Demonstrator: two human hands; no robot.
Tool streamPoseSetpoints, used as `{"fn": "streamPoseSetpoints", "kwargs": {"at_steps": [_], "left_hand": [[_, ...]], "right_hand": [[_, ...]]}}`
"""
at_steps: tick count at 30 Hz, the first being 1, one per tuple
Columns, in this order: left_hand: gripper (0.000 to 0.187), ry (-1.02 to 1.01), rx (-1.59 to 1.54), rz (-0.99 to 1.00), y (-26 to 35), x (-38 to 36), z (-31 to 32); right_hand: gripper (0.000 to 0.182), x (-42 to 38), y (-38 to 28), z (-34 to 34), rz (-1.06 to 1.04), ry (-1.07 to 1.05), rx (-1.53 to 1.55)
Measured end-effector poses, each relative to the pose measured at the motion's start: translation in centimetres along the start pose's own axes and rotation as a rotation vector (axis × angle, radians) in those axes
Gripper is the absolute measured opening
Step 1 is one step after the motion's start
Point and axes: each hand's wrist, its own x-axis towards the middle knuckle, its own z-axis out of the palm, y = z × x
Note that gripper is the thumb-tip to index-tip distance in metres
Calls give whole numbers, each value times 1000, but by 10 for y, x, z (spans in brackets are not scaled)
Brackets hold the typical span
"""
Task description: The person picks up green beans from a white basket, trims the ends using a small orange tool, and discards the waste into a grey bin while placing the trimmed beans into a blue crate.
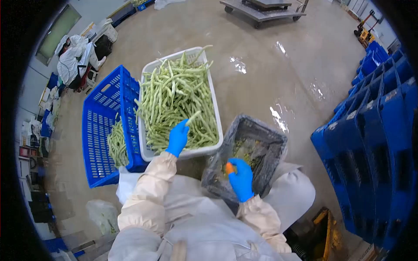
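Observation:
My left hand [178, 138], in a blue glove, is closed on a green bean [194, 117] whose pale end sticks out past the fingers. It is over a white crate [216, 104] heaped with long green beans [174, 93]. My right hand [241, 178], also in a blue glove, is closed around a small orange object [229, 168]; its kind is hidden by the fingers. Below that hand stands a bin lined with dark plastic [272, 139], with green scraps [246, 150] at its bottom.
Left of the white crate stands a blue slatted crate [102, 104] with some beans [116, 143] inside. Blue plastic pallets [370, 152] rise at the right. A metal cart [261, 13] is at the back. A clear plastic bag [103, 215] lies on the wet floor at lower left.

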Motion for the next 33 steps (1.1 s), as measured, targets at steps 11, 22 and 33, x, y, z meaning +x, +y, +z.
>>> {"fn": "streamPoseSetpoints", "kwargs": {"at_steps": [11, 22, 33], "left_hand": [[33, -370, 386, 548, 122, -99, -85], [26, -305, 501, 603, 130, -111, -101], [20, -286, -445, 110, 127, -134, -47]], "right_hand": [[20, -18, -8, -9, 30, -192, 394], [13, -25, -17, -15, 84, -432, 524], [17, -29, -26, -8, 437, -244, 1177]]}}
